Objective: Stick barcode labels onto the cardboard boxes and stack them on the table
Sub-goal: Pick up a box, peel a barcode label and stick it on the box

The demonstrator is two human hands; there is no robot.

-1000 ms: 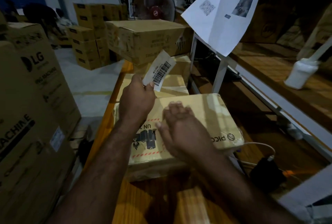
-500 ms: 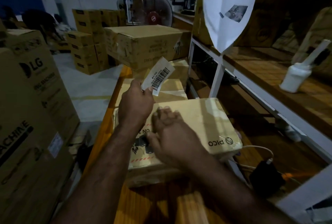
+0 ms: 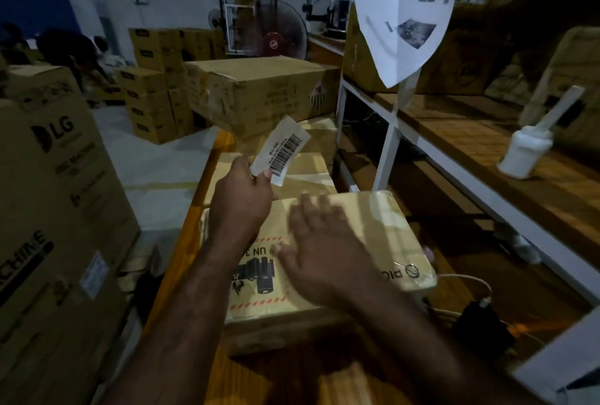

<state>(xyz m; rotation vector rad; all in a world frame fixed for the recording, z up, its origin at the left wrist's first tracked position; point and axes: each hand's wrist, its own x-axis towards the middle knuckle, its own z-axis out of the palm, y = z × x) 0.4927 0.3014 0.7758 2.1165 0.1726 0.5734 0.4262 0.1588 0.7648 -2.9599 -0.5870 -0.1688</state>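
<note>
A small cardboard box point(image 3: 373, 226) with a PICO logo and a red-bordered battery warning label lies on the wooden table point(image 3: 181, 262) in front of me. My right hand point(image 3: 321, 255) rests flat on its top, fingers spread, blurred by motion. My left hand point(image 3: 242, 202) hovers over the box's far left corner and pinches a white barcode label point(image 3: 285, 149) between thumb and fingers, held up and tilted. Beyond the box lie more small boxes point(image 3: 308, 171), and a large carton point(image 3: 259, 93) sits on top of them at the back.
A tall LG carton point(image 3: 55, 210) stands close on the left. A white-framed wooden shelf point(image 3: 470, 145) runs along the right with a white bottle point(image 3: 526, 148). Printed paper point(image 3: 399, 5) hangs above. A black charger and cable point(image 3: 480, 317) lie right of the box. Stacked cartons and a fan stand behind.
My right hand has slid back and forth across the box top, now further right. My left hand stays raised, still holding the barcode label.
</note>
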